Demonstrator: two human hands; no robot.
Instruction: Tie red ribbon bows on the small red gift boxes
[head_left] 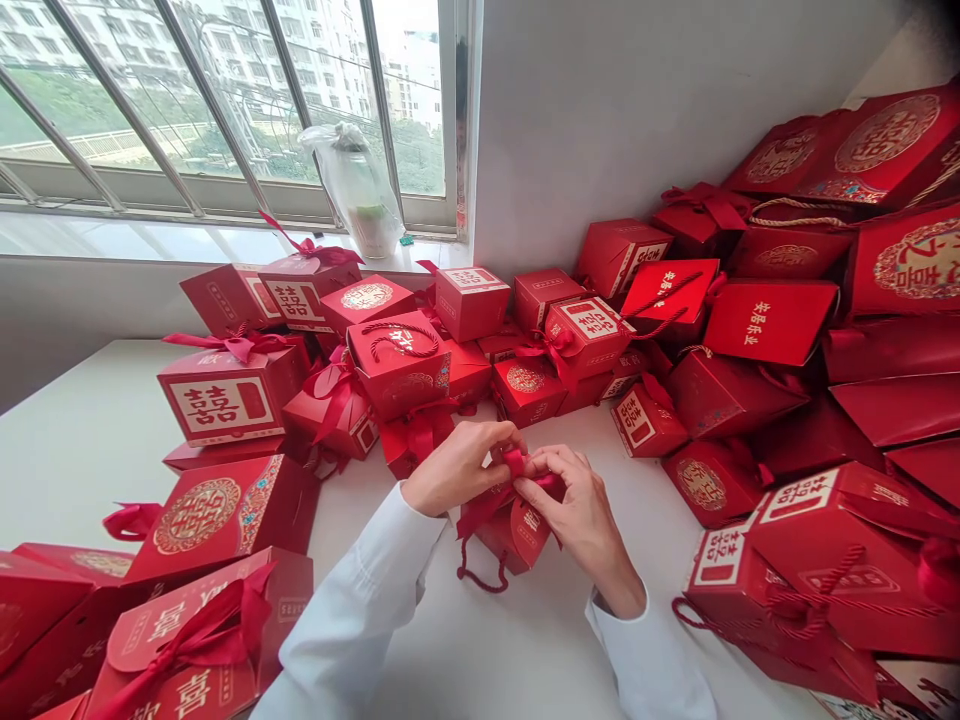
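A small red gift box (504,535) sits on the white table near the middle, with a twisted cord handle hanging at its lower left. Above its top, my left hand (469,465) pinches a loop of the red ribbon (514,461) between thumb and fingers. From the right side, my right hand (574,500) closes thumb and fingers on the same ribbon, close beside the left fingertips. The fingers partly hide the ribbon's knot and the top of the box.
Many red gift boxes (225,395) are piled at the left, along the back and at the right. More boxes (855,570) stand at the lower right. A plastic-wrapped cup (371,215) stands on the window sill (255,247) beside the barred window.
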